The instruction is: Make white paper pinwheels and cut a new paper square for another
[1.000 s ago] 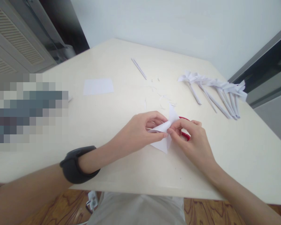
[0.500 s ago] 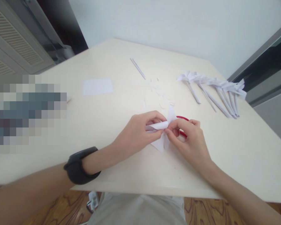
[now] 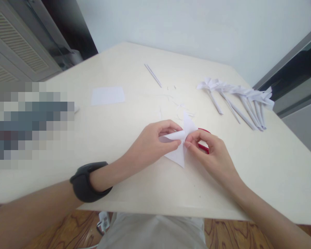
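Note:
Between both hands is a white paper pinwheel point(image 3: 189, 123) with pointed, curled blades, held just above the table. My left hand point(image 3: 158, 140) is closed on its left side, thumb and fingers around a curled blade. My right hand point(image 3: 208, 147) pinches the paper close to its centre; what lies right under those fingertips is hidden. Red scissor-like handles point(image 3: 203, 148) lie partly hidden behind my right hand. Thin paper scraps point(image 3: 181, 105) are scattered just beyond the pinwheel.
Several finished-looking paper pinwheels point(image 3: 238, 91) on rolled paper sticks lie in a row at the right. A blank paper sheet point(image 3: 108, 95) rests at the left, and two thin paper rolls point(image 3: 152, 75) lie at the back of the white table point(image 3: 134, 186). A pixelated patch covers the far left.
The pinwheel has turned slightly in my hands, so its upper blade now leans more to the left and the lower one shows as a wider flap. Both hands keep their hold.

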A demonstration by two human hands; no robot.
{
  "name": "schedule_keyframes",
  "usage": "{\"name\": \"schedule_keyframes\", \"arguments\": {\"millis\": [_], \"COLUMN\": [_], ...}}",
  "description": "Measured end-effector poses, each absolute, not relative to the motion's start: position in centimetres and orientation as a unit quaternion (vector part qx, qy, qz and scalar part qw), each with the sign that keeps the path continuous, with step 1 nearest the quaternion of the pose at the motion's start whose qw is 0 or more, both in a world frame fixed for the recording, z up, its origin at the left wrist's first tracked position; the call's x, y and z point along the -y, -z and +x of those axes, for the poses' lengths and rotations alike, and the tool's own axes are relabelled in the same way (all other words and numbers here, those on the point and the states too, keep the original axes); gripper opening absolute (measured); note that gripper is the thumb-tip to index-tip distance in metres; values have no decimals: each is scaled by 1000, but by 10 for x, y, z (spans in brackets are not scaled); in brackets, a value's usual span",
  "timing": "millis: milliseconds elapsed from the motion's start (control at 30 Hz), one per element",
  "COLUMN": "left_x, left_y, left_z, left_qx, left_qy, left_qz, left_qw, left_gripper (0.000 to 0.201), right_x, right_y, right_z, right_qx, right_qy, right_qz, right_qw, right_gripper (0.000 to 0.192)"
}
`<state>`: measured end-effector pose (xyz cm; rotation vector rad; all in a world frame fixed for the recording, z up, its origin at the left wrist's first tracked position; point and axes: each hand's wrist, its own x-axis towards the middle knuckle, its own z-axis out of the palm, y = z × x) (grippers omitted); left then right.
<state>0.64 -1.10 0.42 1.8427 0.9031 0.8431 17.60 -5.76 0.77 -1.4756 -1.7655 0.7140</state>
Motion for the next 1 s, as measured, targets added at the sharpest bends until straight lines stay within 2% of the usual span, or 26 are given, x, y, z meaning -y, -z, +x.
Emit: {"name": "schedule_keyframes", "arguments": {"millis": [433, 800, 1000], "left_x": [15, 15, 12], "left_y": [-5, -5, -6], "left_z": [9, 9, 8], "left_qx": [-342, -353, -344], "left_qy": [-338, -327, -340], "left_qz": [717, 736, 705], "left_qw": [505, 476, 519], "left_gripper": [19, 19, 17], "right_x": [59, 60, 62], "right_y": [-8, -7, -7], "right_z": [175, 171, 174], "right_qx": [681, 712, 716], "right_qy": [-268, -176, -176], "right_qz": [-586, -591, -580], "right_qw": [347, 335, 348], "right_gripper": [11, 12, 10]}}
